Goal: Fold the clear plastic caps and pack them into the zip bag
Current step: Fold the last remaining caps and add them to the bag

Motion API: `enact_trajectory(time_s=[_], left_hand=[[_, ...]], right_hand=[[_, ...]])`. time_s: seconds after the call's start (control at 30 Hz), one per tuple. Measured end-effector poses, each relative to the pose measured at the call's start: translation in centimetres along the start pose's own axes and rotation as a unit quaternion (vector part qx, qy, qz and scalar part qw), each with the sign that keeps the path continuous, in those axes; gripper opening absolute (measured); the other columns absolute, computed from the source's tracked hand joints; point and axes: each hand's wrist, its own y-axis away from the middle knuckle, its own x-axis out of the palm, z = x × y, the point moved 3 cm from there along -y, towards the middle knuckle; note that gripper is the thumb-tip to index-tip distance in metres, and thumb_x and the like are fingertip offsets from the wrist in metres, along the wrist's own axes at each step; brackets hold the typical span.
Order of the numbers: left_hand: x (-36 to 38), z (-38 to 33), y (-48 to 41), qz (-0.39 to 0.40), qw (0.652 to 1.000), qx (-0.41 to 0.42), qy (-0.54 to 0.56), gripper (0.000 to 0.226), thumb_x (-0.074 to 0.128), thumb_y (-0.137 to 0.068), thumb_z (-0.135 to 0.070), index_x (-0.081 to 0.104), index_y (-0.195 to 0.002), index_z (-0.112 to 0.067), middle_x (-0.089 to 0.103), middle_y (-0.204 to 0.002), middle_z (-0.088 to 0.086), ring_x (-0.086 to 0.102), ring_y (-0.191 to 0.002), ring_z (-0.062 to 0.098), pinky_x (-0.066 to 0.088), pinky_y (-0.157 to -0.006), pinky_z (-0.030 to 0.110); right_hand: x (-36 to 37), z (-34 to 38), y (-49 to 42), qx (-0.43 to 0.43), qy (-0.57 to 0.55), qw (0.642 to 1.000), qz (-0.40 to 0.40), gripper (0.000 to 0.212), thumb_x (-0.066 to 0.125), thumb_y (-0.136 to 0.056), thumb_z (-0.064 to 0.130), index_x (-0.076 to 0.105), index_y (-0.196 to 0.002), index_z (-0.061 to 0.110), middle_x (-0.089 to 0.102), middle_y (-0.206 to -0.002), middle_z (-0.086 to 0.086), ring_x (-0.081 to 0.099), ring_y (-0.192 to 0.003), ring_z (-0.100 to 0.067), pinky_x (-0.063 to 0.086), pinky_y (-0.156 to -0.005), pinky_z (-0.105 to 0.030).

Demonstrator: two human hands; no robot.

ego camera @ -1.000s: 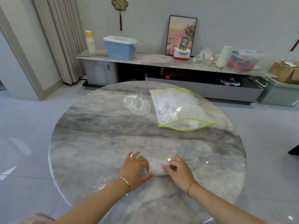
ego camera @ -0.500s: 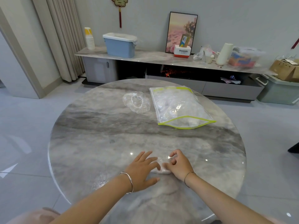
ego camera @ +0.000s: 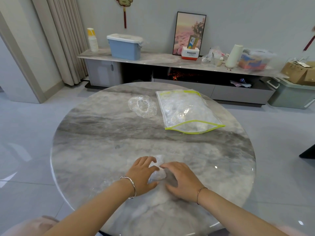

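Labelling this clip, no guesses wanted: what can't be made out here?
Head view only.
1. Cap: mostly under left hand and right hand; fold state unclear.
2. Bag: count of caps inside lost in crumpled clear plastic.
3. Box: cut off by right edge.

"Panasonic" on red-white box (ego camera: 190, 53), sideboard (ego camera: 153, 58).

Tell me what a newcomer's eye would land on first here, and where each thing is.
Two bare hands meet at the near side of the round marble table: the left hand curls round a small folded cap while the right hand touches it. Farther back on the right lies the zip bag with yellow-green edging, holding crumpled clear plastic. Just left of it sits a loose cap, unfolded.
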Motion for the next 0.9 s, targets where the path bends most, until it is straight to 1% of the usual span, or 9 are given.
enact_trajectory(time_s=[0.07, 0.13, 0.2, 0.27, 0.47, 0.57, 0.67, 0.8, 0.9], left_hand=[[0.3, 0.2, 0.2, 0.014, 1.0, 0.011, -0.012, 0.053, 0.038, -0.074, -0.061, 0.065, -0.107, -0.029, 0.06, -0.11, -0.005, 0.059, -0.104, 0.019, 0.042, -0.099, 0.037], [0.3, 0.1, 0.4, 0.032, 0.999, 0.009, -0.01, 0.065, 0.033, -0.074, -0.067, 0.056, -0.12, -0.027, 0.055, -0.12, -0.007, 0.048, -0.119, 0.018, 0.02, -0.113, 0.041], [0.5, 0.4, 0.5, 0.053, 0.998, -0.017, 0.011, 0.078, 0.028, -0.068, -0.073, 0.043, -0.13, -0.028, 0.046, -0.128, -0.01, 0.033, -0.129, 0.013, 0.001, -0.117, 0.036], [0.5, 0.6, 0.5, 0.056, 0.997, -0.034, 0.041, 0.084, 0.028, -0.064, -0.073, 0.037, -0.133, -0.028, 0.042, -0.131, -0.012, 0.029, -0.131, 0.009, -0.004, -0.116, 0.03], [0.4, 0.8, -0.1, 0.033, 0.987, -0.057, 0.144, 0.068, 0.049, -0.064, -0.054, 0.046, -0.124, -0.022, 0.054, -0.12, -0.01, 0.046, -0.113, 0.01, 0.019, -0.098, 0.012], [0.6, 1.3, -0.5, 0.026, 0.977, -0.125, 0.171, 0.04, 0.05, -0.071, -0.053, 0.056, -0.094, -0.021, 0.06, -0.091, -0.002, 0.055, -0.092, 0.019, 0.033, -0.079, 0.02], [0.6, 1.4, -0.9, 0.025, 0.961, -0.185, 0.201, 0.032, 0.056, -0.088, -0.038, 0.044, -0.065, -0.02, 0.045, -0.062, -0.004, 0.048, -0.07, 0.02, 0.031, -0.062, 0.026], [1.0, 1.5, -1.1, -0.009, 0.955, -0.217, 0.2, 0.022, 0.065, -0.083, -0.032, 0.047, -0.085, -0.019, 0.048, -0.083, -0.006, 0.048, -0.088, 0.018, 0.036, -0.075, 0.025], [1.4, 2.0, -1.3, 0.007, 0.951, -0.24, 0.196, 0.049, 0.068, -0.079, -0.035, 0.047, -0.12, -0.019, 0.047, -0.115, 0.0, 0.044, -0.109, 0.02, 0.035, -0.094, 0.026]], right_hand=[[0.1, -0.1, 0.1, 0.02, 0.001, 1.0, 0.017, 0.057, 0.063, -0.08, 0.039, 0.041, -0.132, 0.032, 0.046, -0.129, 0.016, 0.038, -0.119, -0.003, 0.016, -0.099, -0.008], [0.2, -0.3, 0.0, 0.024, 0.022, 0.999, 0.029, 0.058, 0.063, -0.08, 0.041, 0.04, -0.133, 0.032, 0.045, -0.13, 0.016, 0.037, -0.12, -0.006, 0.018, -0.1, -0.01], [0.4, -0.3, -0.2, 0.029, 0.03, 0.999, 0.024, 0.053, 0.062, -0.083, 0.037, 0.042, -0.131, 0.03, 0.048, -0.127, 0.014, 0.04, -0.118, -0.007, 0.018, -0.098, -0.008], [0.7, -0.3, -0.6, 0.03, 0.028, 0.999, 0.008, 0.044, 0.059, -0.085, 0.031, 0.048, -0.128, 0.027, 0.052, -0.121, 0.012, 0.044, -0.113, -0.007, 0.017, -0.093, -0.004], [1.4, 0.0, -2.1, 0.041, 0.064, 0.997, -0.027, 0.016, 0.056, -0.087, 0.019, 0.065, -0.1, 0.017, 0.062, -0.099, 0.004, 0.051, -0.097, -0.014, 0.029, -0.088, -0.015], [1.0, -0.3, -2.3, 0.135, -0.036, 0.989, -0.048, 0.003, 0.06, -0.088, 0.025, 0.058, -0.09, 0.025, 0.059, -0.083, 0.007, 0.052, -0.082, -0.011, 0.042, -0.076, -0.019], [1.2, -0.8, -2.4, 0.214, -0.158, 0.963, -0.046, 0.025, 0.07, -0.083, 0.024, 0.046, -0.083, 0.03, 0.058, -0.069, 0.006, 0.05, -0.063, -0.007, 0.042, -0.062, -0.019], [1.7, -1.0, -2.7, 0.267, -0.177, 0.946, -0.045, 0.025, 0.074, -0.079, 0.026, 0.053, -0.091, 0.027, 0.054, -0.078, 0.01, 0.054, -0.073, -0.008, 0.043, -0.07, -0.021], [2.0, -0.7, -3.3, 0.266, -0.175, 0.947, -0.044, 0.021, 0.074, -0.079, 0.023, 0.055, -0.077, 0.03, 0.05, -0.086, 0.012, 0.054, -0.082, -0.008, 0.041, -0.076, -0.015]])
